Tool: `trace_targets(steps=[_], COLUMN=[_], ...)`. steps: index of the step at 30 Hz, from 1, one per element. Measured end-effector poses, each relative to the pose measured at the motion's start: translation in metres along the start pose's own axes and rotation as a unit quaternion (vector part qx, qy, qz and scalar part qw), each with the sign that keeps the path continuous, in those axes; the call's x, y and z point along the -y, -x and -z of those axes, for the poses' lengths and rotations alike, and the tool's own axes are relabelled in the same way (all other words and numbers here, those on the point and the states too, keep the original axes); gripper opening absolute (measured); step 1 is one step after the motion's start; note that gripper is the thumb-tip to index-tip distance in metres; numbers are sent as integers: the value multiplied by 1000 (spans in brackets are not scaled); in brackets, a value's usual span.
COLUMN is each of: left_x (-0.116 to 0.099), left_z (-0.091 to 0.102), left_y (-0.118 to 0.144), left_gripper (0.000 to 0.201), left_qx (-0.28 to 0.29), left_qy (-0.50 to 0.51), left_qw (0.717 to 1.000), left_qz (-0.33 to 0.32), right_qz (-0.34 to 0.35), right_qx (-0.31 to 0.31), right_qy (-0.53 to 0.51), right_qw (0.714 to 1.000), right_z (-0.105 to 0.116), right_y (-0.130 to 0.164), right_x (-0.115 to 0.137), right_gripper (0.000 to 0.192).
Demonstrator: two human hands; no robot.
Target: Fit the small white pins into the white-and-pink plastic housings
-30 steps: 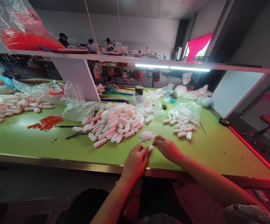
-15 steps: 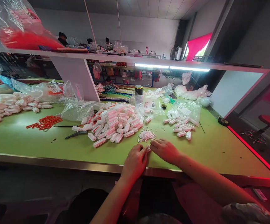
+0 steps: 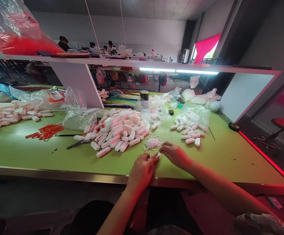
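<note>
My left hand (image 3: 142, 168) is closed around a small white plastic housing (image 3: 158, 156) near the table's front edge. Only one end of the housing shows past the fingers. Just to the right, my right hand (image 3: 176, 155) has its fingertips pinched together at the housing's far end. Whatever those fingertips hold is too small to make out. Directly beyond both hands lies a little heap of tiny white pieces (image 3: 153, 142). A large pile of white plastic housings (image 3: 118, 129) spreads to the left of that heap.
More white housings (image 3: 193, 133) spill from a clear bag at the right. Orange strips (image 3: 47, 131) and dark pliers (image 3: 78, 143) lie left. Black tape rolls (image 3: 144, 95) stand farther back. A shelf (image 3: 122, 61) with a lamp (image 3: 178, 70) spans the table; people work beyond it.
My right hand has drawn slightly away from my left, so more of the white housing's end shows. My left hand keeps its hold. The whole view has shifted a little.
</note>
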State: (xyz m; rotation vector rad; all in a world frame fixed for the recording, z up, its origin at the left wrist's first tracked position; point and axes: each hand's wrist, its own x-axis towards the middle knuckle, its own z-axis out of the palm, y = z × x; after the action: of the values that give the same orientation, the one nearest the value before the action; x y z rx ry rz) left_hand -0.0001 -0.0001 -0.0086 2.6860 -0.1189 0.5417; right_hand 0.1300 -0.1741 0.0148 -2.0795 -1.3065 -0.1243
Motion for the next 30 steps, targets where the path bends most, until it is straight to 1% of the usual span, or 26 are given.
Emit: trace_targets(steps=[2,4,6,8,10,14,18,22,26,28,30], left_x=[0,-2,-3,-5,-7,-6,-5,-3,-1,-2,-3], left_z=[1,2,1,0,0,1,1,-4,-7,-7,-5], left_y=[0,0,-1,-1,-2,-1,0,2,3,2,1], left_gripper=[51,51,51,51,51,51,50,44,31,25,23], left_qx=[12,19,25,29,30,28,24,-8,-28,-26,-24], left_qy=[-10,-27,-48,-68,-76,-57,-38,-21,-1,6,9], left_qw=[1000,999,998,997,997,998,999,999,999,999,999], left_qz=[-12,-14,-11,-6,-2,-1,9,31,39,42,45], right_qz=[-13,-27,-45,-66,-81,-79,-88,-96,-39,-10,0], right_qx=[-30,-63,-79,-74,-55,-5,20,11,-7,9,37], right_qy=[-11,-15,-7,11,30,59,91,89,10,-8,9], right_qw=[999,998,996,995,995,995,992,991,999,1000,999], right_z=[1,3,4,5,3,-6,-13,-15,-10,-7,-3], right_y=[-1,-2,-3,-4,-5,-7,-9,-10,-7,-3,0], right_x=[-5,-14,-25,-34,-41,-44,-42,-36,-19,-7,4], right_gripper=[18,16,15,15,15,11,11,15,14,15,16])
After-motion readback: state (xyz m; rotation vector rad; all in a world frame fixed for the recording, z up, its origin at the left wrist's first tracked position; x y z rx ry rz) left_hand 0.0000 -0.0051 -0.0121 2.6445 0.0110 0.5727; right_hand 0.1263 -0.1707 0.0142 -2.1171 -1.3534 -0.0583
